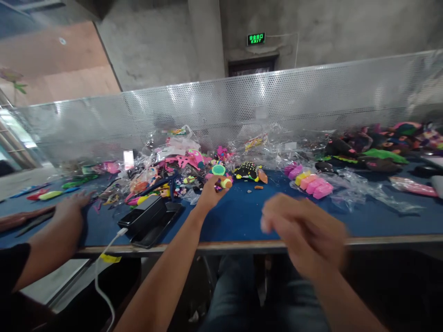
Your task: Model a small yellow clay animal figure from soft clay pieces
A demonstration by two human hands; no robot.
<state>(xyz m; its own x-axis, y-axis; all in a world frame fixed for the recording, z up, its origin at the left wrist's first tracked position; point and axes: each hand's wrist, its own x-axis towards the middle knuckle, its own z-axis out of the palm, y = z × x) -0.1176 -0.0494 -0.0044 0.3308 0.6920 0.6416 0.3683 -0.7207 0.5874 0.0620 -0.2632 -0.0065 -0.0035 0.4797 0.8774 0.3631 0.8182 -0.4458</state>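
Note:
My left hand [209, 196] reaches over the blue table, its fingers closed on a small brown and yellow clay-like figure [225, 183]. Just beyond it lies a round green and teal piece [218, 170]. To the right of that sits a black turtle-like toy with yellow dots [247, 170], an orange-brown lump [263, 177] beside it. My right hand [306, 230] is raised above the table's front edge, curled and smeared by motion; whether anything is in it cannot be made out. Nearest beyond it are pink and yellow blocks [313, 184] in a row.
At left, a co-worker's hand [74, 205] rests on the table. A black device [147, 216] with a white cable [100, 281] stands near the front edge. Colourful pieces and clear plastic bags [277, 138] pile against a perforated metal screen [242, 97]. Dark modelled pieces [377, 161] lie right.

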